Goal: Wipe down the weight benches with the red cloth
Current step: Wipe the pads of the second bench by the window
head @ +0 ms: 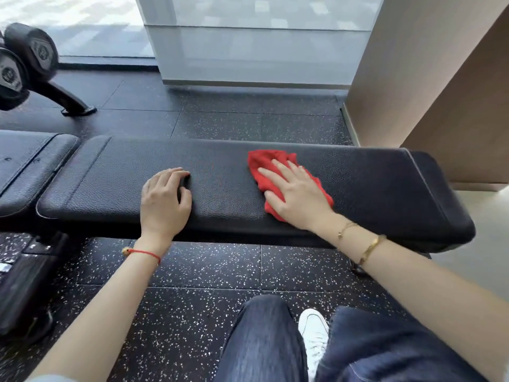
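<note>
Pressing flat, your right hand (296,195) spreads straight fingers over the soft, limp red cloth (268,164) toward the bench pad (225,175)'s right end; left hand (165,201) rests loosely curled, empty; bunch cloth under the palm.

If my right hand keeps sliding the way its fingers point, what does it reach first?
The right hand, pressed flat on the red cloth, points up-left across the bench pad. It would likely cross bare pad to the far edge, then the speckled floor. Nothing else appears in the way.
</note>
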Demonstrator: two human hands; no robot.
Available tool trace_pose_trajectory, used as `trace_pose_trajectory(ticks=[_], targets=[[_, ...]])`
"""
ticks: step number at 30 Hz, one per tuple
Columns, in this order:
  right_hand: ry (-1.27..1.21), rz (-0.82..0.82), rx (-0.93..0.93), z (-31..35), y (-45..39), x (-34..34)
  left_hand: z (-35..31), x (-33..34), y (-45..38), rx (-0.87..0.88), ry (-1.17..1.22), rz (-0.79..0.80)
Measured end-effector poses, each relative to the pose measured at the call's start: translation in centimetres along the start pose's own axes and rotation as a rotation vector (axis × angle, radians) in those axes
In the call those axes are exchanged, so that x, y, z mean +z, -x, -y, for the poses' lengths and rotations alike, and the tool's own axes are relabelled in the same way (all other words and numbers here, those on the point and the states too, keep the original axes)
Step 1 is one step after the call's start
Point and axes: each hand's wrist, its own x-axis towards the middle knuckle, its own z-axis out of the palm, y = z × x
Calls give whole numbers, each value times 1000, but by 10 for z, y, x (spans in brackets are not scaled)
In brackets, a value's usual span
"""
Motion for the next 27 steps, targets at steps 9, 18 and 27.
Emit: trace_pose_trajectory(ticks=[9,18,27], targets=[[12,-153,363,-37,0,-5,-45,9,5,14,33,19],[-21,-83,82,-71,48,-19,-115,37,7,96,43,77],[21,-124,317,-85,4,-19,-128,52,16,102,-28,75]])
